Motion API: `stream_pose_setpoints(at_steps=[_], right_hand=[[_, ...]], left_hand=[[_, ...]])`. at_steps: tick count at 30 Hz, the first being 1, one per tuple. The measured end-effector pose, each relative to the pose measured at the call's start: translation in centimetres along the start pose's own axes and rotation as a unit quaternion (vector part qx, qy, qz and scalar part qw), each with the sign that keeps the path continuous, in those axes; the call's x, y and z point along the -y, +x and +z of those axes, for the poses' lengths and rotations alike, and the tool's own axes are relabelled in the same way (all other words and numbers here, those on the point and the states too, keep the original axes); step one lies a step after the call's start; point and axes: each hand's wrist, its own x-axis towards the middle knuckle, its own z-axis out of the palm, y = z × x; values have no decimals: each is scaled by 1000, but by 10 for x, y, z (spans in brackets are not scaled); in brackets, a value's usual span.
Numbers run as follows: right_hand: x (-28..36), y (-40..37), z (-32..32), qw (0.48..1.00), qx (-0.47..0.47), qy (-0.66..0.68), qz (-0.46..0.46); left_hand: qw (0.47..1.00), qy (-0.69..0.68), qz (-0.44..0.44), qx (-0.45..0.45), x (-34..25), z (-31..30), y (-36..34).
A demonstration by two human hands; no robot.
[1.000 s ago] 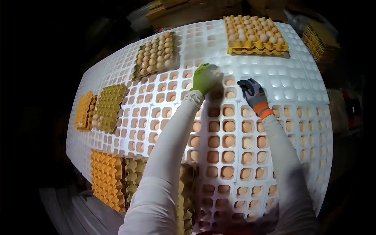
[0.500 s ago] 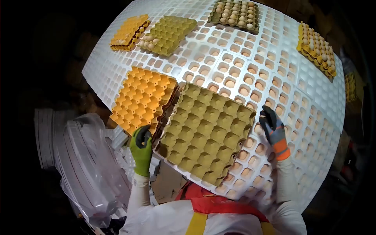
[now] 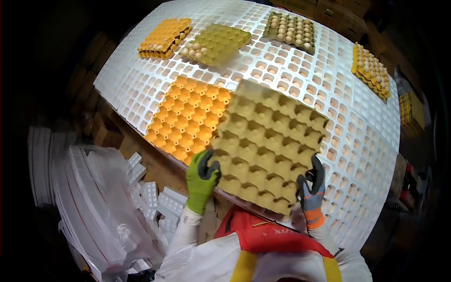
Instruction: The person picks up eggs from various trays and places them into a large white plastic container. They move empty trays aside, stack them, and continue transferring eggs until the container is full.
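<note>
An olive-brown egg tray (image 3: 263, 150) of moulded pulp is in front of me, its cups bare, seemingly lifted a little and slightly blurred. My left hand (image 3: 202, 181), in a green glove with dark fingertips, is closed on the tray's lower left edge. At the lower right edge my right hand (image 3: 312, 188), in a grey and orange glove, curls its fingers round the rim. To the left, partly covered by the olive tray, lies an orange egg tray (image 3: 188, 117). What is under the olive tray is hidden.
White foam panels (image 3: 345, 155) with eggs in many pockets cover the table. Farther back are an orange tray stack (image 3: 164, 35), an olive tray (image 3: 221, 40) with several eggs, a full dark tray (image 3: 289, 30) and a yellow tray (image 3: 371, 70). Plastic-wrapped material (image 3: 98, 202) stands at lower left.
Both hands have come in and closed on the olive tray's edges. The tray now sits higher and further right in view. More of the orange tray's face shows. The camera view has shifted.
</note>
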Motion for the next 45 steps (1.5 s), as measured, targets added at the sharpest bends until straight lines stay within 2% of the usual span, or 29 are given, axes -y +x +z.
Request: stream_pose_setpoints(at_steps=[2,3,5,7,8,9,10,11,12,13,15,17,19,20,22,25,26,27,28,29,30,31,35,36,37,39,40,43,45], right_hand=[[29,9,39,992,67,94,-42],[40,16,68,981,102,148,-78],[63,36,123,964,120,34,-235],[42,43,197,966,113,-9,-234],[45,49,211,964,158,-71,-200],[46,55,220,956,203,-133,-163],[38,50,221,961,169,-145,-164],[33,46,208,967,156,-97,-178],[29,41,183,970,144,-53,-188],[25,33,155,972,133,-13,-194],[13,16,92,979,32,-23,-201],[-45,0,42,996,-33,-5,-77],[-109,-5,19,993,-108,38,26],[-124,-9,14,984,-146,63,78],[-127,-12,16,986,-118,25,119],[-119,8,28,980,-97,-28,170],[-132,12,38,971,-90,-102,196],[-154,14,58,953,-90,-176,229],[-166,21,68,927,-89,-245,270],[-148,24,64,930,-73,-200,301],[-123,30,51,932,-41,-207,293],[-132,34,57,939,-47,-200,274],[-123,29,54,961,-86,-63,256],[-83,22,30,951,-71,-44,299],[-106,20,42,959,-110,-38,260],[-87,3,19,950,-125,-3,286],[-78,-2,5,948,-128,11,291],[-83,-20,-33,937,-167,121,282],[-111,-34,-57,935,-193,98,279]], left_hand=[[999,-20,18,-45,5,-53,41],[998,-17,31,-44,33,-86,64],[994,-13,-103,-30,68,-151,113],[996,55,-67,-14,134,-194,160],[986,102,-129,15,166,-202,178],[955,291,21,46,212,-208,189],[927,370,-8,63,199,-200,189],[891,445,-35,79,182,-184,185],[901,433,-24,3,177,-174,180],[905,417,76,-42,152,-160,169],[938,305,159,-49,92,-120,138],[991,48,126,16,29,-62,95],[963,28,216,160,21,-22,66],[962,41,198,185,16,0,61],[966,66,135,212,30,36,55],[968,144,57,198,71,82,56],[951,209,13,226,53,86,64],[974,143,-4,176,57,96,59],[970,184,38,154,105,104,67],[971,186,25,146,90,107,67],[986,65,-52,147,57,108,63],[982,64,-67,163,75,110,71],[956,-162,-148,197,78,115,75],[960,-157,-138,186,64,115,72],[964,-151,-130,175,51,113,67],[958,-152,-65,234,48,105,66],[959,-147,-72,233,41,108,64],[965,-94,-50,238,-31,121,46],[968,-30,-3,250,-74,137,28]])
